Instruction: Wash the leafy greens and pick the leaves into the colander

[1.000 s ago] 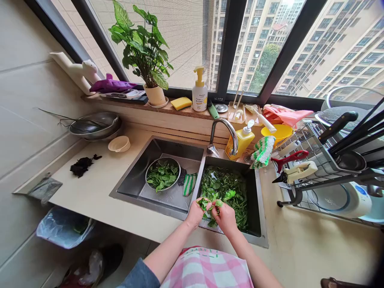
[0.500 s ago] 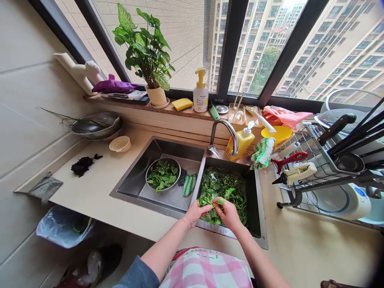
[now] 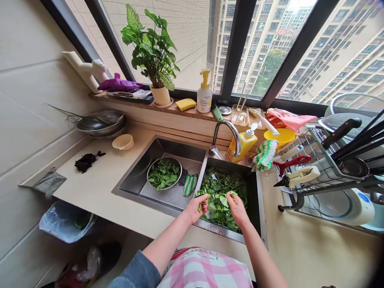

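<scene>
My left hand [image 3: 196,209] and my right hand [image 3: 237,209] are over the right basin [image 3: 257,208] of a steel double sink. The basin is full of wet green leaves [image 3: 221,191]. Each hand pinches some of those leaves, the left at the pile's near left edge, the right a little to the right. In the left basin [image 3: 156,150] stands a metal bowl [image 3: 164,173] holding more leaves, with a green striped cloth [image 3: 189,184] beside it. The faucet [image 3: 228,134] arches over the divider.
A yellow soap bottle [image 3: 245,143] and a green scrubber [image 3: 265,154] stand behind the sink. The dish rack [image 3: 324,168] with knives fills the right. Metal bowls [image 3: 100,123], a small beige bowl [image 3: 123,141] and dark scraps [image 3: 87,161] lie left. A lined bin [image 3: 64,222] sits below.
My hands were together holding one bunch of leaves; now they have parted, each pinching leaves lower in the right basin. The view has shifted slightly left.
</scene>
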`<act>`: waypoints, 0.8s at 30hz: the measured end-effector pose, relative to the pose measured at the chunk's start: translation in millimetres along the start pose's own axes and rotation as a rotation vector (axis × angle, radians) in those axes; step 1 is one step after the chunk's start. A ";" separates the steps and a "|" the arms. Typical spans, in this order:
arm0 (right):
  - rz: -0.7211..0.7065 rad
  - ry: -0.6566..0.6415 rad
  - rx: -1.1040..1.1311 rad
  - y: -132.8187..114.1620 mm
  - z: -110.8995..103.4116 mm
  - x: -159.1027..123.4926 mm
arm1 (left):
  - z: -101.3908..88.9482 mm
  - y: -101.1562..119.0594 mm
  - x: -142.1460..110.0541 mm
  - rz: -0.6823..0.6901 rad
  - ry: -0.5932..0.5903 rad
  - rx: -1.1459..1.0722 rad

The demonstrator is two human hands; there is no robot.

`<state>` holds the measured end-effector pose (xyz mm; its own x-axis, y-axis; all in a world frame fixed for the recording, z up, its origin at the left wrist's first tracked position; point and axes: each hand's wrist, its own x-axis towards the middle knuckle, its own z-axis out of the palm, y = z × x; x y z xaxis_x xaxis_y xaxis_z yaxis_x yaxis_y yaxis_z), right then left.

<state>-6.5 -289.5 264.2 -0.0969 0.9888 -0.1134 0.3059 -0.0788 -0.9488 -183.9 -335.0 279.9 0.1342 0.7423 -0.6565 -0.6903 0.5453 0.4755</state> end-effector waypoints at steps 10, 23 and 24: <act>-0.108 -0.120 -0.039 -7.9 -7.6 -14.4 | 7.5 8.1 6.8 -0.021 0.079 -0.227; -0.467 -0.129 -0.458 -23.0 34.2 -37.5 | 21.3 -14.1 3.3 0.118 0.077 -0.163; -0.479 -0.136 -0.454 -23.1 32.8 -37.7 | 20.1 -14.0 3.4 0.140 0.081 -0.155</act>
<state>-41.0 -329.1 280.7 -0.4307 0.8741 0.2247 0.5645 0.4551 -0.6886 -159.5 -332.3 282.7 -0.0237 0.7693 -0.6385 -0.8000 0.3684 0.4736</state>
